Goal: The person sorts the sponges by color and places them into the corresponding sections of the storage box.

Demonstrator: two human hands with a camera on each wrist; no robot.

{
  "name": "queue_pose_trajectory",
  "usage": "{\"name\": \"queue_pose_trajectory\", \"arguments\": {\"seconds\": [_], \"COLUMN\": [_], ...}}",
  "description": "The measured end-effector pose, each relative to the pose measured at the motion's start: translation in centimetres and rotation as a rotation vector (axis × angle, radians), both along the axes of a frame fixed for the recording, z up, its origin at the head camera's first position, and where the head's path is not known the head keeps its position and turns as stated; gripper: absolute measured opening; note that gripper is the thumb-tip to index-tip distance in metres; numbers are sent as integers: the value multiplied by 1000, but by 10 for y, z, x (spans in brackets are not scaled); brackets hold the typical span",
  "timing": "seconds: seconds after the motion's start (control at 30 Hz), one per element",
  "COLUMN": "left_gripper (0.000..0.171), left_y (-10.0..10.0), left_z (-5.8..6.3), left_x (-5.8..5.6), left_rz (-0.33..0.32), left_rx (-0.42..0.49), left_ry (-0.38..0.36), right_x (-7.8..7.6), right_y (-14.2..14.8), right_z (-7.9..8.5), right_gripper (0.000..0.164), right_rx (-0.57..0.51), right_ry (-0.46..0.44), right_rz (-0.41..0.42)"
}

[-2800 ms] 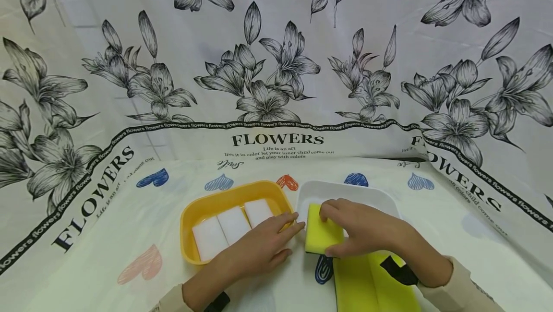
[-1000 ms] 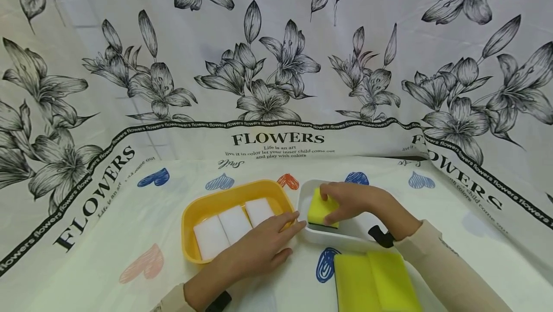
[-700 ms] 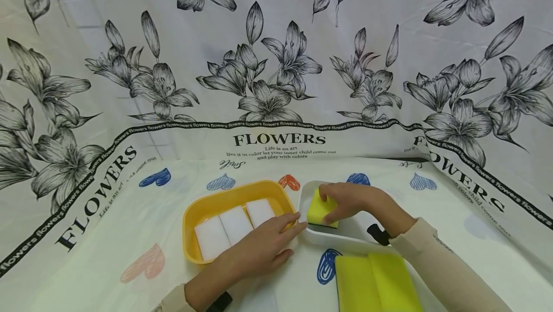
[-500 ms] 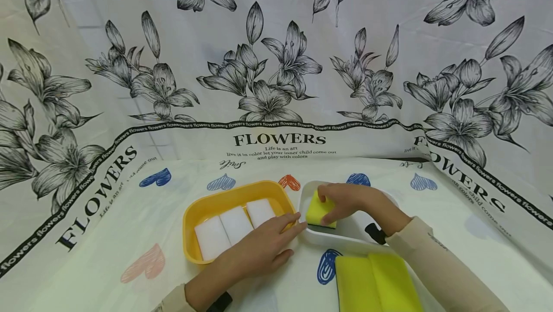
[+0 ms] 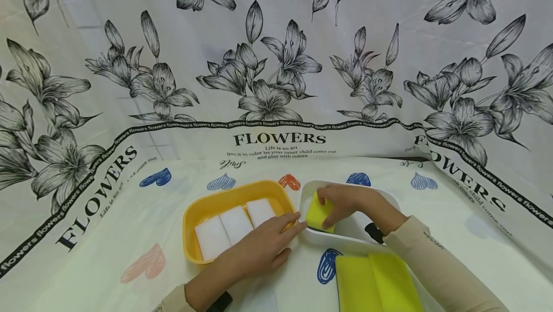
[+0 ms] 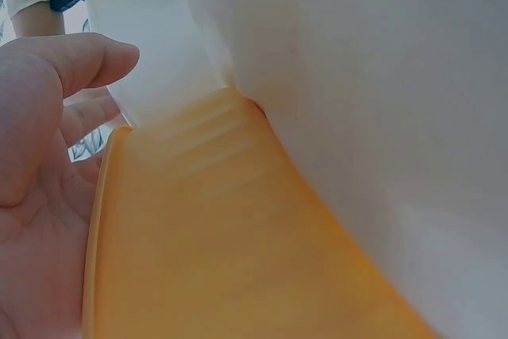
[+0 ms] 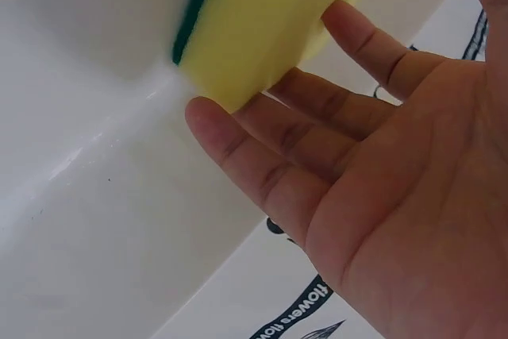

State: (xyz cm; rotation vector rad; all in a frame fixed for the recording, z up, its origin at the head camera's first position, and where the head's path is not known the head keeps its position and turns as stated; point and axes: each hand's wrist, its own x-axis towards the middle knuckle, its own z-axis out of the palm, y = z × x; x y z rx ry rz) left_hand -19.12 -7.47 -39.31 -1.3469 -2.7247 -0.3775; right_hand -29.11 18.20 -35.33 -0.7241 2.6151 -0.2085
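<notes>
In the head view my right hand (image 5: 343,201) holds a yellow scrub sponge (image 5: 317,213) inside the left end of a white tub (image 5: 358,245). The right wrist view shows the sponge's dark green scouring layer (image 7: 190,25) turned toward the tub wall, with fingertips against the yellow foam (image 7: 270,25). My left hand (image 5: 265,242) lies over the near right rim of a yellow tub (image 5: 188,235), fingers extended toward the white tub's left edge. In the left wrist view its thumb stands apart above the yellow tub's outer wall (image 6: 214,236).
White sponge blocks (image 5: 211,238) lie in the yellow tub, partly behind the left hand. Two more yellow sponges (image 5: 356,283) lie side by side in front of the white tub. A flower-printed cloth (image 5: 276,77) hangs behind the heart-printed tablecloth (image 5: 142,264).
My right hand has carried the sponge from over the white tub's near edge back into its left end. Lately the sponge has shifted only slightly. The left hand has stayed in place.
</notes>
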Motion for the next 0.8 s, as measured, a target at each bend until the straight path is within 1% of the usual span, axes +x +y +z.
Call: {"name": "queue_pose_trajectory", "arguments": {"seconds": [0.2, 0.47, 0.67, 0.8], "left_gripper": [65, 66, 66, 66], "left_y": [1, 1, 1, 1], "left_z": [1, 0, 1, 2], "left_x": [0, 0, 0, 0], "left_rz": [-1, 14, 8, 8], "left_rx": [-2, -8, -9, -7], "left_ry": [5, -16, 4, -3], "right_x": [1, 3, 3, 2], "right_y": [0, 1, 3, 5], "right_z": [0, 1, 1, 2], "right_gripper": [52, 53, 51, 49], "right_rx": [4, 11, -7, -22], "right_ry": [4, 8, 9, -4], "right_rz": [1, -8, -10, -16]}}
